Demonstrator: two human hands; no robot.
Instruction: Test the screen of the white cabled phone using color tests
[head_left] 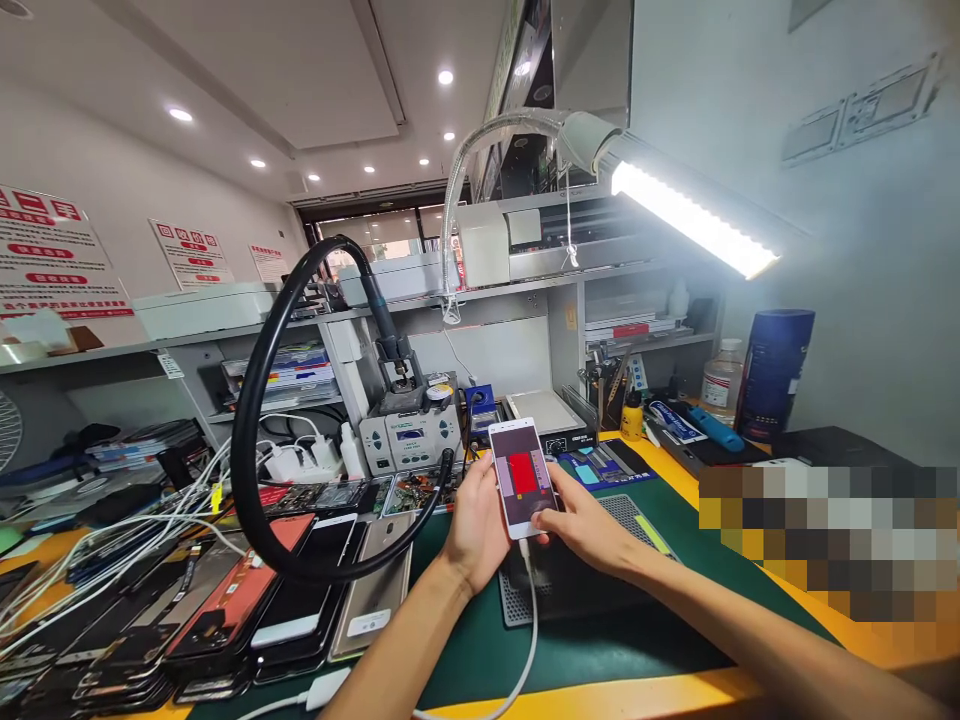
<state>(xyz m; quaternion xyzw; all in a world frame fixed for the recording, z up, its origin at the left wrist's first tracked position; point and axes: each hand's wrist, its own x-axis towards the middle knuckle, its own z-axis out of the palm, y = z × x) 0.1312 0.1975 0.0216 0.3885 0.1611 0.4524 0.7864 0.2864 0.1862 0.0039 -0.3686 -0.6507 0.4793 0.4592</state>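
Note:
A white smartphone (pixel 522 476) with a lit screen showing red and grey blocks is held upright above the green mat (pixel 480 650). My left hand (pixel 474 525) wraps around its left edge and back. My right hand (pixel 583 524) grips the lower right side, its thumb pressed on the bottom of the screen. A white charging cable (pixel 529 640) plugs into the phone's bottom end and trails down toward the yellow table edge.
Several phones and screens (pixel 247 610) lie in stacks on the left. A thick black hose (pixel 255 420) loops up to a rework station (pixel 409 435). A lit desk lamp (pixel 690 215) hangs overhead. Bottles and a dark blue cylinder (pixel 772 372) stand at the right.

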